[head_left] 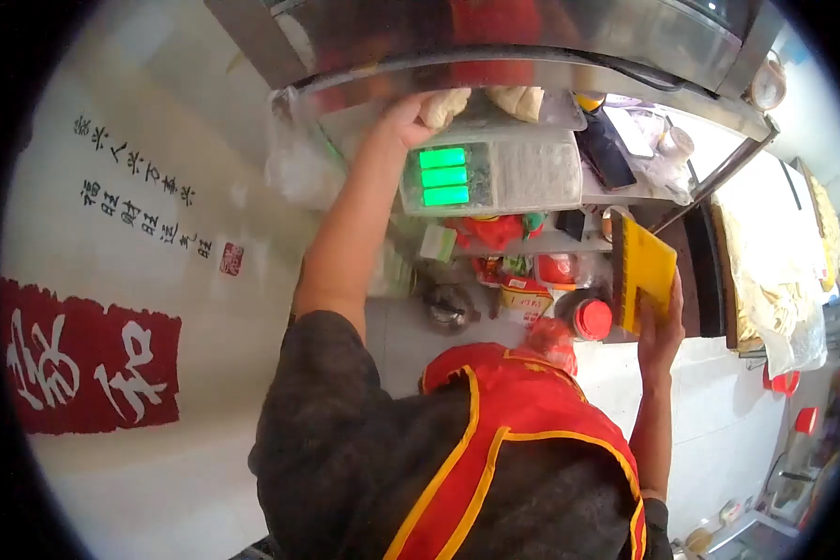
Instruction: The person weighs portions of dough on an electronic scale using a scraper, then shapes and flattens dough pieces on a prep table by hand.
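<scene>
My left hand (409, 119) reaches forward, its fingers closed on a pale lump of dough (446, 108) above the metal tray of a digital scale (537, 175). Beside it, a second dough lump (516, 102) lies on that tray, partly hidden by the metal edge above. The scale's face has three lit green display windows; their digits are too washed out to read. Off to the right, my right hand (661, 336) grips a yellow dough scraper (646, 273), which is held tilted up, apart from the scale.
Overhead runs a metal cabinet edge (495, 58). A dark phone (610, 159) lies right of the scale. Shelves below hold a red-lidded jar (592, 319), packets and a metal pot (450, 306). At right, noodle-like dough strips (782, 303) and plastic sheeting cover a board. A lettered wall stands left.
</scene>
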